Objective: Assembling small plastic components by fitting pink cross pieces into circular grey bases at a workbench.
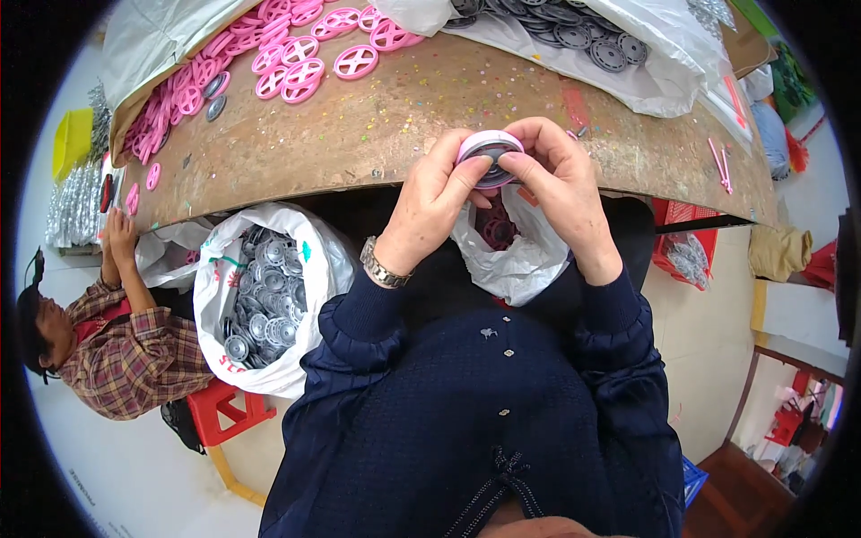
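Observation:
Near the table's front edge, my left hand [425, 212] and my right hand [567, 195] hold one round wheel-like piece between them. Its outer part is a pink ring [491, 139], with a grey disc [495, 172] set inside. Both thumbs press on the grey disc while the fingers wrap the ring from the sides. Whether the disc sits fully in the ring cannot be told. Below my hands, an open white plastic bag [516, 278] on my lap contains dark pink pieces, partly hidden by my wrists.
Pink spoked rings [356, 62] lie heaped on the worn wooden table [359, 134] at far left. Grey discs [609, 54] rest on white plastic at far right. Left of me stands a white sack [309, 359] of grey discs, beside a seated co-worker [134, 359]. A red basket [695, 269] is at right.

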{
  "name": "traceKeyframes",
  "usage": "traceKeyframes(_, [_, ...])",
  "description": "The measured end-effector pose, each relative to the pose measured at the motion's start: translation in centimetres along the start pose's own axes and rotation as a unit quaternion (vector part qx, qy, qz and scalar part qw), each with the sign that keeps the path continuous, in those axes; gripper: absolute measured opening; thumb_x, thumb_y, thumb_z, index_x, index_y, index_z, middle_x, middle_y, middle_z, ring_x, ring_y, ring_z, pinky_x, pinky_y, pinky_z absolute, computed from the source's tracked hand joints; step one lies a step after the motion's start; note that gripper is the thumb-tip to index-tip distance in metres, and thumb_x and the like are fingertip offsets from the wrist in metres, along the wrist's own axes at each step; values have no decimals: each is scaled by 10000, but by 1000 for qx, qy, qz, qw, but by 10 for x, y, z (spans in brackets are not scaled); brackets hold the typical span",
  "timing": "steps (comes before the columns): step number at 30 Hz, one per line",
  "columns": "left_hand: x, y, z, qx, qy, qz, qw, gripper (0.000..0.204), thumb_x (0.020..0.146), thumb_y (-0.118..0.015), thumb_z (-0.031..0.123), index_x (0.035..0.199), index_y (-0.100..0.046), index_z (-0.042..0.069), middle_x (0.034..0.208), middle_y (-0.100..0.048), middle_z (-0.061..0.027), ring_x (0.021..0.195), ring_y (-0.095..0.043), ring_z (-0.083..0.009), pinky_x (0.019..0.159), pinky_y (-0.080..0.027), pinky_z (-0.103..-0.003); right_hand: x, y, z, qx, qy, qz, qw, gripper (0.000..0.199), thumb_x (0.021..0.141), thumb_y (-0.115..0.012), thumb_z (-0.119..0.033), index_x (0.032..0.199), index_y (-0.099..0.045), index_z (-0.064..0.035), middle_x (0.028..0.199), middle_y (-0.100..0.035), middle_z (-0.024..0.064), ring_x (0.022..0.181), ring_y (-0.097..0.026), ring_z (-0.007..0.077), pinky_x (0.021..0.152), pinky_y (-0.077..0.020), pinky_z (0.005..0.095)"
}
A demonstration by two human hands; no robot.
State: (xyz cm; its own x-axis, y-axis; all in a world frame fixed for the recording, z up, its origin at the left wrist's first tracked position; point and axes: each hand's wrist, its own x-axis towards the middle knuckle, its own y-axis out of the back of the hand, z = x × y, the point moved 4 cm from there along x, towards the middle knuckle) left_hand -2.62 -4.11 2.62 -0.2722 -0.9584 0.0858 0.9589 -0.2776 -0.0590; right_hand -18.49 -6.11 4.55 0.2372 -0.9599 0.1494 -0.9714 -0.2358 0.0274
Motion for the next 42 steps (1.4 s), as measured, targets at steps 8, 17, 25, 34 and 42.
traceKeyframes(8, [-7,-8,-5,90,-50,88,991,190,1000,-539,95,1127,-612,-26,1028,-633,-72,793,-643,-115,656,-549,-239,-10,-1,4,-41,-18,36,998,102,882,-639,6,982,-617,4,849,-648,9,778,-601,66,713,-494,221])
traceKeyframes(17, [2,-9,0,35,34,-5,999,343,986,-555,70,1309,-465,-1,1036,-622,-91,730,-652,-126,602,-561,-244,-3,6,12,55,-38,14,998,135,947,-616,-75,1079,-597,-52,922,-633,-38,788,-549,13,624,-416,168])
traceKeyframes(25, [-1,-8,0,13,-16,41,999,350,976,-537,27,1318,-468,4,995,-635,-78,690,-631,-107,568,-536,-226,-10,-2,11,26,-25,7,999,137,903,-642,-50,1031,-619,-9,889,-647,2,810,-589,62,739,-485,230])
traceKeyframes(34, [-6,-11,0,143,-51,51,987,418,956,-568,23,1362,-469,24,993,-631,-67,669,-615,-86,551,-506,-221,-13,0,10,35,-27,23,999,83,920,-641,-63,981,-634,-7,873,-643,-15,805,-578,47,724,-478,221])
traceKeyframes(42, [17,51,37,355,-173,76,915,416,889,-682,294,1171,-624,-6,1049,-644,-156,950,-607,-332,848,-485,-415,-25,15,3,-197,30,-70,977,136,887,-684,-114,959,-638,-9,795,-625,30,706,-566,120,647,-448,270])
